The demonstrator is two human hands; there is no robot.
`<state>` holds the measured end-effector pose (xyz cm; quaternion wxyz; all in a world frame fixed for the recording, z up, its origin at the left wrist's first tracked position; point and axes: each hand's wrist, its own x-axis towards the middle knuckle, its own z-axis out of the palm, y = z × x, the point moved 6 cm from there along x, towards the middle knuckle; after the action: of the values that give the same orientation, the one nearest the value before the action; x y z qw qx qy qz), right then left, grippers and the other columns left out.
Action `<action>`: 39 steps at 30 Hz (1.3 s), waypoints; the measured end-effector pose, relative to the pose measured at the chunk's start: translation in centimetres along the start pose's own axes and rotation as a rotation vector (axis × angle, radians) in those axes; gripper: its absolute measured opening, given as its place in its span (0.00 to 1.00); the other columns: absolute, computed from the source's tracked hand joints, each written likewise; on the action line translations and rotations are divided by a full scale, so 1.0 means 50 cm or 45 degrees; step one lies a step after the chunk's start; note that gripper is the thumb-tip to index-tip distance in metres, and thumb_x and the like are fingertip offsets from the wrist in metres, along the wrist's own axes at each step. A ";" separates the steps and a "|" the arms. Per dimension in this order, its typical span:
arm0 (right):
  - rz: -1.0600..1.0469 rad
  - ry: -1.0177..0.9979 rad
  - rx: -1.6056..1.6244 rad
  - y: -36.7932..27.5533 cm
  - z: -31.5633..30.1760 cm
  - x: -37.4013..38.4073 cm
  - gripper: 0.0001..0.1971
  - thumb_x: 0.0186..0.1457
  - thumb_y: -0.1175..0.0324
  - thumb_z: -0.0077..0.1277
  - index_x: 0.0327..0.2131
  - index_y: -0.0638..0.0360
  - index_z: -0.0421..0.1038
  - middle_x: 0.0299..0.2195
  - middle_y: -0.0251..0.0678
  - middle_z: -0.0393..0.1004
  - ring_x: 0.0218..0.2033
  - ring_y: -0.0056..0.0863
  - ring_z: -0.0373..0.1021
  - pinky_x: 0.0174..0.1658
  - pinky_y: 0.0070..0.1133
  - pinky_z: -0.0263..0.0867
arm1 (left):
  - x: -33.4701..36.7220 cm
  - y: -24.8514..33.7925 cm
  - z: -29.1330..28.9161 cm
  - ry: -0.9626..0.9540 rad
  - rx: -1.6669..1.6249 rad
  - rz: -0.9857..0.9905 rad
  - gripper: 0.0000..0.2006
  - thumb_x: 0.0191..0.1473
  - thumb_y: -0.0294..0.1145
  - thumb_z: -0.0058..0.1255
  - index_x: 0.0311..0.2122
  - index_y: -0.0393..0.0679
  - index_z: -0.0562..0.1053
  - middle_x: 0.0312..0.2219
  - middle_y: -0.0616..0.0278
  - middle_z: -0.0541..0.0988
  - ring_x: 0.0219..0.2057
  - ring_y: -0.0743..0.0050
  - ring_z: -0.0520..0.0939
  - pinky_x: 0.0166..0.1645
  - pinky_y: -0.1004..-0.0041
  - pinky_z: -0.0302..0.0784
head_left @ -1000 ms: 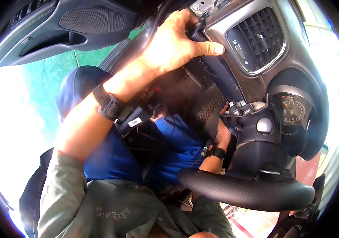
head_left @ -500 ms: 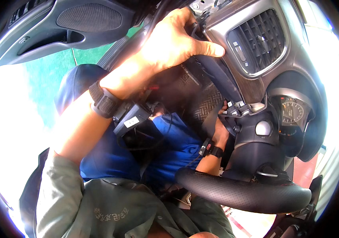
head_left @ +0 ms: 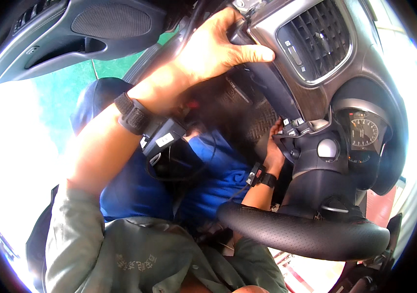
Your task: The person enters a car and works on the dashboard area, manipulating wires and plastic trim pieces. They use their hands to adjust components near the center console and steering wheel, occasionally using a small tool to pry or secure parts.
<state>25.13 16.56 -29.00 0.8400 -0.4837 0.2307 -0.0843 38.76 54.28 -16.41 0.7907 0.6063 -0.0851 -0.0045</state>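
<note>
Inside a car, my left hand (head_left: 211,49) grips the door-side end of the dashboard's lower trim panel (head_left: 272,88). Its fingers curl behind the edge, and the thumb lies over the front, close to the air vent (head_left: 315,43). A black strap with a grey box circles that wrist. Low under the dash, my right hand (head_left: 274,149) reaches up beside the steering column (head_left: 311,161). Its fingertips are near a small black switch block (head_left: 296,128) with white parts; most of the fingers are hidden, and I cannot see what they touch.
The steering wheel (head_left: 306,234) crosses above my right forearm. Behind the column sits the lit instrument cluster (head_left: 362,132). A door with a speaker grille (head_left: 111,21) stands open at far left. A patterned floor mat (head_left: 262,122) lies in the dark footwell.
The view has shifted slightly. My left hand keeps its grip on the trim panel, and my right hand stays under the dash, a little higher against the switch block.
</note>
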 end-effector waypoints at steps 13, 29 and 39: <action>0.015 -0.022 0.070 -0.006 -0.004 -0.008 0.15 0.60 0.67 0.49 0.46 0.66 0.71 0.43 0.45 0.74 0.40 0.30 0.70 0.42 0.22 0.68 | -0.004 0.001 0.007 0.002 -0.052 0.039 0.26 0.45 0.42 0.69 0.45 0.43 0.70 0.39 0.66 0.77 0.44 0.81 0.76 0.50 0.76 0.72; -0.014 0.020 0.105 -0.020 -0.045 -0.048 0.15 0.61 0.66 0.48 0.46 0.65 0.71 0.43 0.43 0.75 0.40 0.28 0.71 0.42 0.21 0.68 | -0.009 -0.004 0.003 0.000 0.089 0.121 0.26 0.52 0.44 0.63 0.51 0.43 0.69 0.42 0.66 0.77 0.46 0.79 0.74 0.55 0.73 0.67; -0.098 0.104 0.156 -0.040 -0.108 -0.108 0.15 0.62 0.65 0.48 0.47 0.65 0.71 0.43 0.43 0.75 0.40 0.27 0.71 0.42 0.21 0.68 | -0.034 0.015 -0.017 -0.012 0.205 0.167 0.27 0.55 0.44 0.59 0.55 0.41 0.67 0.47 0.58 0.76 0.52 0.71 0.72 0.60 0.68 0.63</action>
<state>18.03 13.32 -27.96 0.8541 -0.4361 0.2403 -0.1502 37.13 55.48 -16.15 0.7375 0.6610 -0.1286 0.0513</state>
